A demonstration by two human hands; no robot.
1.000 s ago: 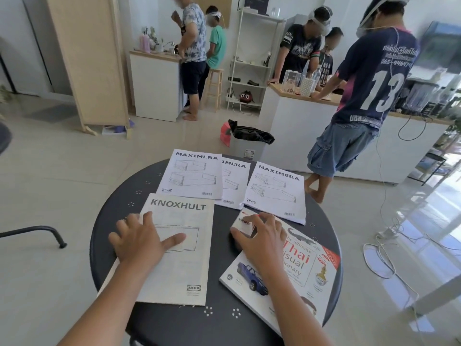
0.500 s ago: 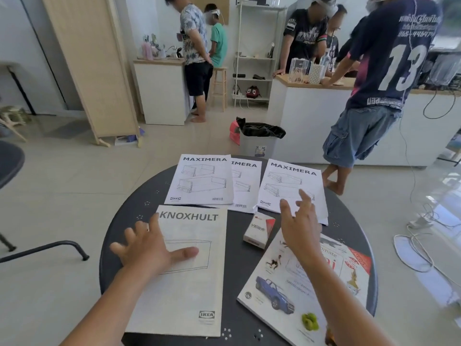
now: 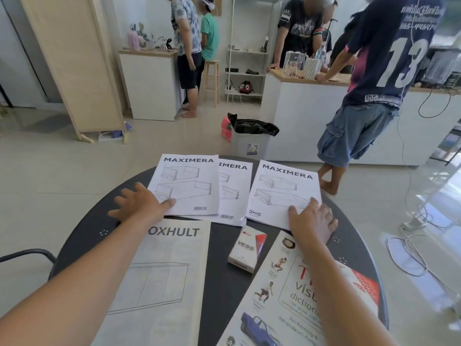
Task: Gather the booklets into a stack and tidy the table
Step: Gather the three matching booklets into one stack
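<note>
Booklets: three MAXIMERA ones along the desk's far edge, left hand flat, fingers spread, thumb on the leftmost; right hand flat on the rightmost.

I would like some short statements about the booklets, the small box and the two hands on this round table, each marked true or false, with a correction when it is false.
1. Three MAXIMERA booklets lie at the far side of the round table. True: the left MAXIMERA booklet, the middle MAXIMERA booklet and the right MAXIMERA booklet.
2. The left hand rests on the KNOXHULT booklet. False: its thumb touches the left MAXIMERA booklet's near corner.
3. The right hand lies flat on the right MAXIMERA booklet. True.
4. The VESS box sits on top of the visual dictionary. False: it lies on the bare table between the KNOXHULT booklet and the dictionary.
5. The booklets are already in one stack. False: they are spread out.
</note>
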